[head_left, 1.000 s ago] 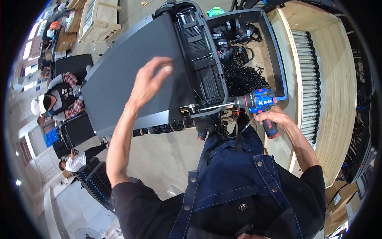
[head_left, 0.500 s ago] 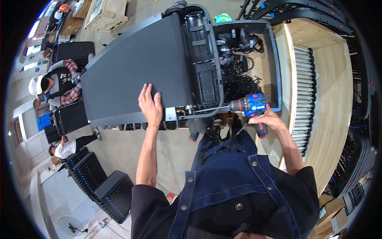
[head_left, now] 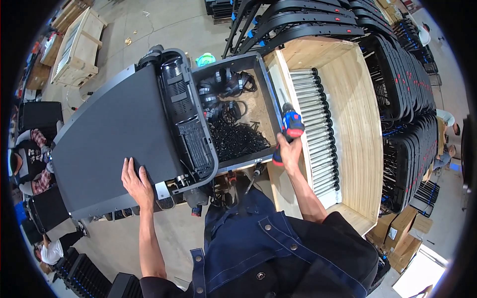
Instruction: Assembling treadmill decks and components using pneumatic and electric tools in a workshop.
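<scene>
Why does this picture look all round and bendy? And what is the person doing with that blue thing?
The picture comes from a camera worn on the person's head, looking down at their own arms. Its lens sees very wide, so straight edges bend near the rim. There is no robot here, just a person in a dark blue apron.

The left hand lies flat on a big dark grey panel with black machine parts along its edge. The right hand holds a blue and red power drill, lifted over the edge of a tray. In the tray are a heap of black screws and some coiled black straps.

Beside it stands a wooden crate with a row of silver rollers. Black frames are stacked beyond it, and other people are at the far left.
</scene>
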The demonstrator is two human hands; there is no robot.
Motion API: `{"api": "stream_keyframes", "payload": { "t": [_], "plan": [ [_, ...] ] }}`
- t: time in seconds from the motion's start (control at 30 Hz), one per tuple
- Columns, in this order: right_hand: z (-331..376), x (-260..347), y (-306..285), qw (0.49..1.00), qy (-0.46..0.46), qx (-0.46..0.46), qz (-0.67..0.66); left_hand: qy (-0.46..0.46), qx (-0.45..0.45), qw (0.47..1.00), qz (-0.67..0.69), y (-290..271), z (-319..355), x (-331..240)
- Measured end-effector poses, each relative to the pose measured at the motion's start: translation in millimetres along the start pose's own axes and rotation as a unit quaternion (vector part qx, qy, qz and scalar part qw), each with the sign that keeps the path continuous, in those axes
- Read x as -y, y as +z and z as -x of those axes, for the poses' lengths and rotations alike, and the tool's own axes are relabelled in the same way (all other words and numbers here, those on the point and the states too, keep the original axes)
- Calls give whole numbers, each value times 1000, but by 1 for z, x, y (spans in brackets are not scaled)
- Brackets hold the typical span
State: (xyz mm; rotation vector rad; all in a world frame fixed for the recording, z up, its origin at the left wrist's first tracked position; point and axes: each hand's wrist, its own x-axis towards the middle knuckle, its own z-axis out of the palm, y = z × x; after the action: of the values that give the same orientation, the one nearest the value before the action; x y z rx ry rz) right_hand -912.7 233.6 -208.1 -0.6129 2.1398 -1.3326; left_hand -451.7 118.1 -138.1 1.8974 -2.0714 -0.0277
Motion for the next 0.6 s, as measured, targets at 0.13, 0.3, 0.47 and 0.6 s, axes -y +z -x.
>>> {"api": "stream_keyframes", "payload": {
  "t": [0.13,0.3,0.47,0.6],
  "plan": [
    [-42,-50,13,979,-153,-63,119,14,-1,1000,24,8,-11,1],
    [-16,-20,14,988,-108,88,62,56,1,995,85,-15,-5,30],
    [-13,-87,-12,967,-103,20,234,145,62,985,72,-44,16,107],
    [47,-97,-20,968,-56,57,236,142,68,986,62,-72,32,215]
  ]
}}
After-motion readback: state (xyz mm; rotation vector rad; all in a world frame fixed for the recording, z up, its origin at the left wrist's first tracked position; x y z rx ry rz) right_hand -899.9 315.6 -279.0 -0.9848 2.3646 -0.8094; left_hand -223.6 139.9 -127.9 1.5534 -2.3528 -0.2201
